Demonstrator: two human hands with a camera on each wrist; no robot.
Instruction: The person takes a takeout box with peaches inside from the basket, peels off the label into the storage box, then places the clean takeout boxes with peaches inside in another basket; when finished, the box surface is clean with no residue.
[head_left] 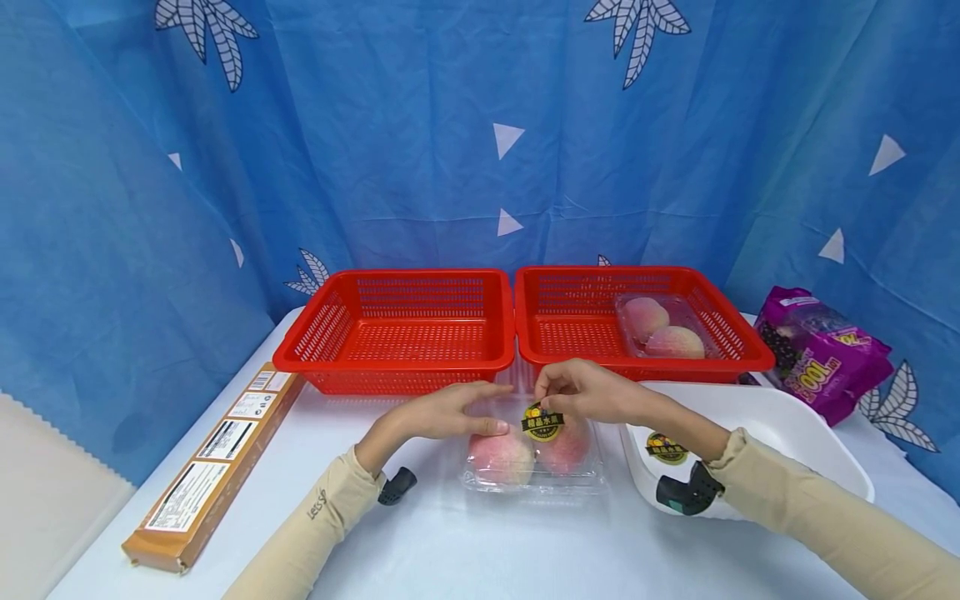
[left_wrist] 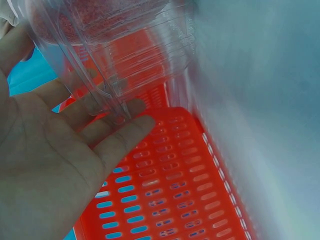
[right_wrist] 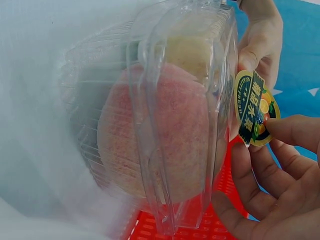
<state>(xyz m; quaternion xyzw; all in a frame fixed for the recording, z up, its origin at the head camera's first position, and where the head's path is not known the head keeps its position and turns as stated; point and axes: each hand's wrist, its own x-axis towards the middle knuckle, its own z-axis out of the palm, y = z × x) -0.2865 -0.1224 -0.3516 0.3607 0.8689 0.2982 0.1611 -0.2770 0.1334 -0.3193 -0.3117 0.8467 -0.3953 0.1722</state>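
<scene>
In the head view a clear plastic clamshell box (head_left: 596, 485) lies on the table with two pink-and-cream peaches (head_left: 501, 460) inside. My right hand (head_left: 588, 392) pinches a round fruit sticker (right_wrist: 252, 107) between thumb and fingertips, close over the lid. That sticker is black and gold, with printed fruit and lettering. On the box's left side, my left hand (head_left: 444, 413) has its thumb against the lid. Its fingers, nearly straight in the left wrist view, reach along the plastic edge (left_wrist: 107, 95) and grip nothing tightly.
Two red perforated baskets stand behind: the left basket (head_left: 393, 379) and the right basket (head_left: 540, 362), which holds another peach box (head_left: 626, 333). On the right are a white tray (head_left: 832, 467) with a sticker (head_left: 666, 448) and a purple bag (head_left: 832, 367). A long brown carton (head_left: 213, 467) lies left.
</scene>
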